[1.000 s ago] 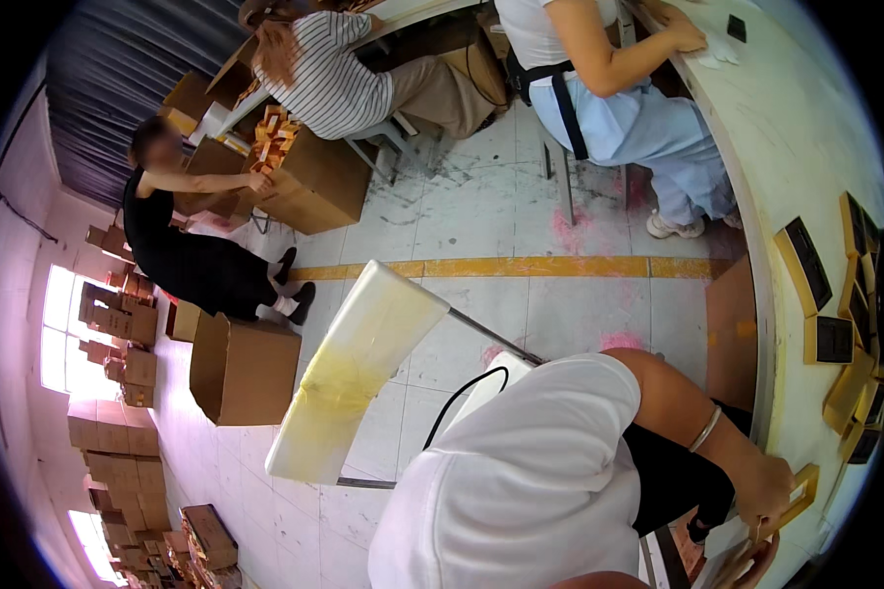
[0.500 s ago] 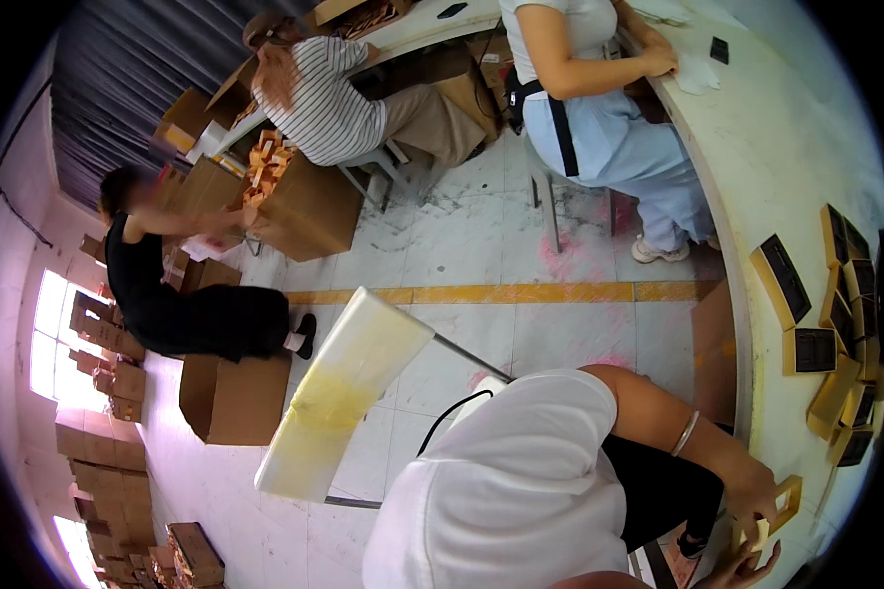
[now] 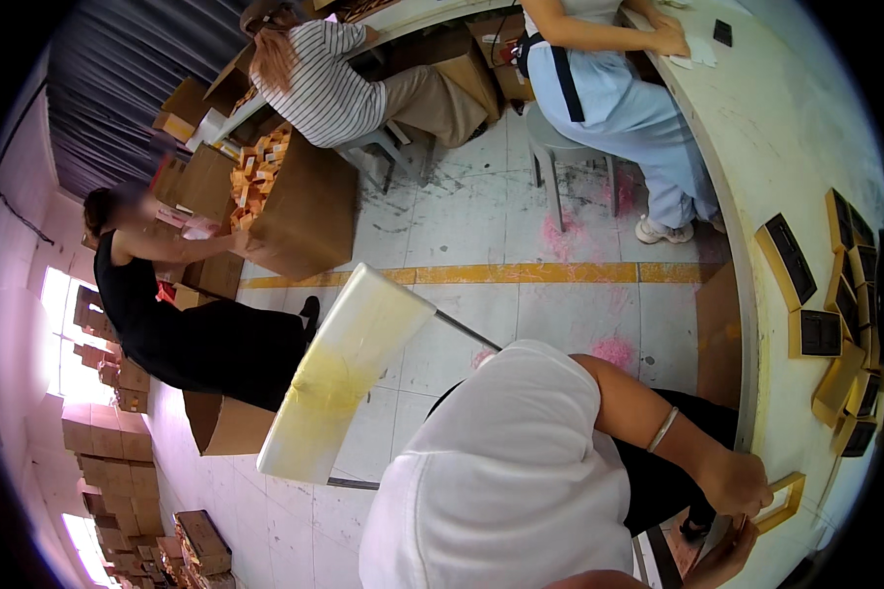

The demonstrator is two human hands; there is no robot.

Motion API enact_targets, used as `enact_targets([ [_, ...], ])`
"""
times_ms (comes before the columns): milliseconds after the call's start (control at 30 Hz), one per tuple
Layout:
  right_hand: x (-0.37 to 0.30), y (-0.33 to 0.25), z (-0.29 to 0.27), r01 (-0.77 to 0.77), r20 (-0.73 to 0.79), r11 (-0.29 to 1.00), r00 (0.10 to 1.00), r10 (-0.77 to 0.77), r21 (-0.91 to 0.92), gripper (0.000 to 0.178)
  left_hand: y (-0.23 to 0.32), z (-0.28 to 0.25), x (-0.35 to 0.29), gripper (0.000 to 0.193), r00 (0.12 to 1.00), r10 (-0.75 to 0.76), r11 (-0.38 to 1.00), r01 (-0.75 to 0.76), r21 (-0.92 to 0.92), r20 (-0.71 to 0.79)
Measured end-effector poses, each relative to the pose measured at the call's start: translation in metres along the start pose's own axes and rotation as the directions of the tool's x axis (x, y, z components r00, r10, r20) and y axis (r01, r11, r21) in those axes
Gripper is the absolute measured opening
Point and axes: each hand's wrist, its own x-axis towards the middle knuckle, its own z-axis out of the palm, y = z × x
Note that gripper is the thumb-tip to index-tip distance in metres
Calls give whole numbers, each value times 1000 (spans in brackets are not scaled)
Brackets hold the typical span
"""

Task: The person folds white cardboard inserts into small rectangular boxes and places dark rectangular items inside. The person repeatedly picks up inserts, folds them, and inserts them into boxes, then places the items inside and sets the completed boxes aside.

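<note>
My left hand (image 3: 737, 484), with a bracelet on its forearm, reaches to the near edge of the white table. Its fingers are curled in a pinch, and what they hold is too small to make out. Just below, my right hand (image 3: 725, 558) meets the left fingertips; its fingers are bent together around something hidden. A hollow yellow-gold frame (image 3: 782, 505) lies at the table edge beside both hands, close to the left fingers. Farther along the table sit several gold boxes with black inserts (image 3: 815, 334), some overlapping in a pile.
Behind me stands a chair with a pale, yellow-stained backrest (image 3: 349, 373). A person in black bends at a large carton (image 3: 309, 211) filled with orange pieces. Two seated people work along the tables (image 3: 722, 118). Cartons (image 3: 108, 442) are stacked along the left wall.
My hands have come closer together, and the left has closed into a pinch. The pale piece between them no longer shows. The person in black has shifted, and the view has tilted slightly.
</note>
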Motion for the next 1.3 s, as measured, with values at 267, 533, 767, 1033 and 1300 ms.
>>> enact_targets([
  [267,-5,-4,11,-272,44,903,961,273,333,33,14,-36,4,16,986,-49,987,72,-143,157],
  [533,-15,6,-41,-32,-446,944,886,-125,-329,41,55,-56,5,60,969,-197,971,214,-108,149],
  [767,-7,101,-165,-491,-659,559,739,-140,-669,40,-1,-113,70,78,973,129,980,-155,125,192],
  [1033,1,131,-202,-579,-570,587,789,228,-566,14,-24,-97,64,77,904,-51,998,57,-2,425],
  [1300,16,85,-214,-405,-617,914,714,332,23,17,-27,-73,56,71,924,-17,962,120,-247,382],
])
